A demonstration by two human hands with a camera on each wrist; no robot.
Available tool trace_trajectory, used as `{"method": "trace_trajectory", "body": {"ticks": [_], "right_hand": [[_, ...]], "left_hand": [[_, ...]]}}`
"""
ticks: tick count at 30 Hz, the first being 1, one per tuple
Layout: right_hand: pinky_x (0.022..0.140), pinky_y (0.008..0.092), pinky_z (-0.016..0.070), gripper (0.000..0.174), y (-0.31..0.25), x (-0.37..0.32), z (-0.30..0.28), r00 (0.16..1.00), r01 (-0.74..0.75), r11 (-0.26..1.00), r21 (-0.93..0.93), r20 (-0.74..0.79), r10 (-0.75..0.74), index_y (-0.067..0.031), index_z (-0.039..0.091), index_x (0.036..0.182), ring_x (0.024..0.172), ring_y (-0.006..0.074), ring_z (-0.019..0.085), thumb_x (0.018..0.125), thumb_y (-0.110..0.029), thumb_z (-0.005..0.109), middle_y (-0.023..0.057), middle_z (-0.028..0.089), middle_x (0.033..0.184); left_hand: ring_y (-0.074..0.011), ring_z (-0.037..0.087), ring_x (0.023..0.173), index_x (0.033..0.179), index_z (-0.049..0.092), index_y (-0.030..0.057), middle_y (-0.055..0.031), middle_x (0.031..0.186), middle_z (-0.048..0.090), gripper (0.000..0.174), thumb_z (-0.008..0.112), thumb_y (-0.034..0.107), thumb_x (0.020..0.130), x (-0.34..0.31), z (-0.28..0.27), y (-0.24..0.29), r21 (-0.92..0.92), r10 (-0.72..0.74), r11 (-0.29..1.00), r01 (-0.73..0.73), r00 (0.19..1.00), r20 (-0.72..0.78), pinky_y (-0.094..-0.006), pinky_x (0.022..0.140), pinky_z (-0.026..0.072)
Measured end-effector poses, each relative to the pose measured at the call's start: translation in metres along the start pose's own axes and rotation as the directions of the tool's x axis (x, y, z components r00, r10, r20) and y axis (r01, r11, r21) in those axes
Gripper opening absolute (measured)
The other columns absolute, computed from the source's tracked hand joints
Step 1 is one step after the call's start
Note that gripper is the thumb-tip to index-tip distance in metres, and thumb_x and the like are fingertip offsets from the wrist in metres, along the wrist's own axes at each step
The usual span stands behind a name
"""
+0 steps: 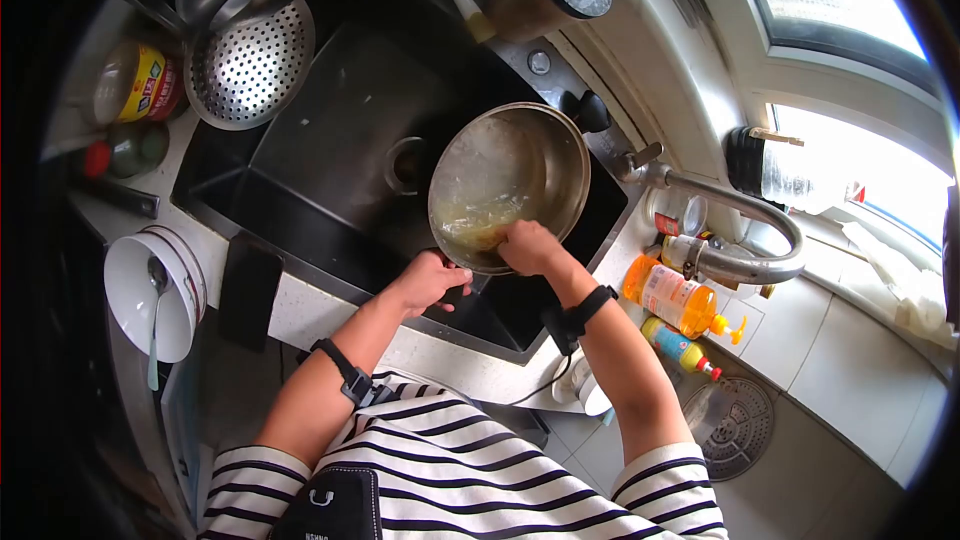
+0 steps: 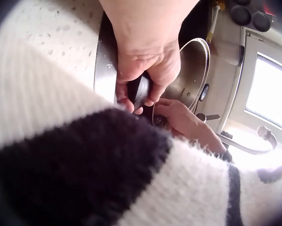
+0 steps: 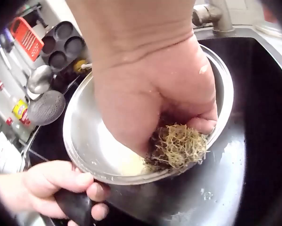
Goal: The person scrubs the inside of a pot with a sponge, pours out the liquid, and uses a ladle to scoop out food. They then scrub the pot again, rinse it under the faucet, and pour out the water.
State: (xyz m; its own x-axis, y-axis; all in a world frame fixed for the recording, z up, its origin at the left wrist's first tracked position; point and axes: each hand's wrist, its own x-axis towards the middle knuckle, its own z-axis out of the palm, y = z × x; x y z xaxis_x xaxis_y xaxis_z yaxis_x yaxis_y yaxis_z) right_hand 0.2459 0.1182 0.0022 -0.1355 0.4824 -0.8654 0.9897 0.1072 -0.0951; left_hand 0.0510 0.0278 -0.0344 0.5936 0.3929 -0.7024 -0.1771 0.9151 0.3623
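A steel pan (image 1: 500,155) is held tilted over the dark sink (image 1: 340,130), with some cloudy yellowish liquid inside. The left hand (image 1: 432,282) grips its black handle (image 3: 75,205), fingers wrapped round it, also seen in the left wrist view. Inside the pan, by the rim nearest the body, the right hand (image 1: 530,246) holds a tangled, yellowish scrubber (image 3: 181,147) against the metal. In the right wrist view its thumb and fingers curl over the scrubber, and the palm hides part of it.
The faucet (image 1: 750,230) stands right of the sink, beside an orange soap bottle (image 1: 670,295) and a smaller bottle (image 1: 680,345). A perforated ladle (image 1: 250,65) hangs over the sink's left corner. White bowls (image 1: 150,290) with a spoon stand at left.
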Motion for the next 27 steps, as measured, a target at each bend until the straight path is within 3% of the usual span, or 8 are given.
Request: {"method": "trace_trajectory", "body": {"ticks": [5,7,8,13,16,19,24,27], "right_hand": [[0.085,0.0426,0.0499,0.026,0.005,-0.008,-0.024,0.997,-0.081,0.880,-0.468,-0.055,0.063,-0.0110,0.070,0.102,0.103,0.0325,0.064,0.084,-0.020,0.054,0.0148,0.068,0.106],[0.084,0.0388,0.0421,0.023,0.018,-0.002,-0.042,0.950,-0.181,0.720,-0.670,-0.308,-0.047,-0.0152,0.069,0.101,0.112,0.0256,0.054,0.088,-0.021,0.051,0.0093,0.061,0.113],[0.081,0.0399,0.0409,0.025,0.043,0.008,-0.043,0.749,-0.190,0.581,-0.792,-0.499,-0.436,-0.0136,0.068,0.103,0.110,0.0257,0.052,0.087,-0.021,0.051,0.0090,0.059,0.109],[0.083,0.0402,0.0420,0.027,0.043,0.001,-0.008,0.798,-0.224,0.671,-0.707,-0.528,-0.290,-0.0098,0.070,0.100,0.113,0.0273,0.050,0.087,-0.022,0.049,0.0114,0.060,0.113],[0.081,0.0429,0.0536,0.027,0.000,-0.005,0.008,0.990,-0.103,0.973,-0.205,-0.115,0.081,-0.0061,0.070,0.099,0.099,0.0357,0.066,0.077,-0.017,0.059,0.0199,0.068,0.103],[0.085,0.0440,0.0525,0.027,-0.015,-0.006,0.009,0.995,0.045,0.994,0.102,-0.093,-0.036,-0.0048,0.071,0.097,0.099,0.0346,0.067,0.078,-0.012,0.054,0.0230,0.067,0.104],[0.091,0.0451,0.0435,0.025,0.018,-0.006,-0.021,0.987,-0.097,0.827,-0.553,-0.161,0.008,-0.0137,0.070,0.101,0.109,0.0316,0.058,0.087,-0.020,0.050,0.0134,0.065,0.114],[0.083,0.0408,0.0384,0.029,0.044,0.010,-0.051,0.835,-0.151,0.670,-0.727,-0.456,-0.308,-0.0106,0.067,0.104,0.112,0.0271,0.049,0.083,-0.022,0.052,0.0099,0.059,0.114]], "left_hand": [[-0.0136,0.064,0.081,0.100,0.061,0.0055,-0.0038,0.090,0.063,0.015,0.063,0.016,0.089,0.001,0.001,-0.001,0.018,0.010,1.000,-0.010,1.000,0.029,-0.0289,0.054,0.0531],[-0.0137,0.064,0.081,0.100,0.061,0.0050,-0.0040,0.090,0.063,0.016,0.063,0.016,0.089,0.002,0.001,0.001,0.024,0.009,1.000,-0.009,1.000,0.021,-0.0289,0.054,0.0532],[-0.0136,0.064,0.081,0.099,0.061,0.0051,-0.0038,0.089,0.063,0.015,0.063,0.016,0.088,0.002,0.000,0.003,0.025,0.014,1.000,-0.014,1.000,0.002,-0.0288,0.054,0.0530],[-0.0128,0.063,0.080,0.096,0.061,0.0059,-0.0025,0.088,0.062,0.014,0.064,0.017,0.088,0.003,0.000,-0.002,0.036,0.040,0.999,-0.039,0.999,-0.014,-0.0286,0.052,0.0519],[-0.0130,0.062,0.080,0.096,0.061,0.0054,-0.0032,0.087,0.062,0.014,0.064,0.016,0.088,0.002,0.001,-0.001,0.035,0.043,0.999,-0.041,0.998,-0.043,-0.0282,0.051,0.0516],[-0.0132,0.062,0.080,0.096,0.062,0.0050,-0.0037,0.087,0.062,0.014,0.064,0.015,0.088,0.002,0.002,-0.001,0.033,0.020,0.999,-0.019,0.998,-0.054,-0.0280,0.051,0.0516],[-0.0133,0.062,0.081,0.097,0.062,0.0043,-0.0039,0.087,0.062,0.014,0.064,0.015,0.088,0.002,0.001,-0.001,0.070,0.040,0.997,-0.037,0.998,-0.039,-0.0275,0.052,0.0517],[-0.0133,0.062,0.081,0.097,0.062,0.0040,-0.0043,0.088,0.062,0.015,0.065,0.015,0.088,0.000,0.002,0.002,0.063,0.021,0.998,-0.018,0.998,-0.056,-0.0273,0.052,0.0519]]}}
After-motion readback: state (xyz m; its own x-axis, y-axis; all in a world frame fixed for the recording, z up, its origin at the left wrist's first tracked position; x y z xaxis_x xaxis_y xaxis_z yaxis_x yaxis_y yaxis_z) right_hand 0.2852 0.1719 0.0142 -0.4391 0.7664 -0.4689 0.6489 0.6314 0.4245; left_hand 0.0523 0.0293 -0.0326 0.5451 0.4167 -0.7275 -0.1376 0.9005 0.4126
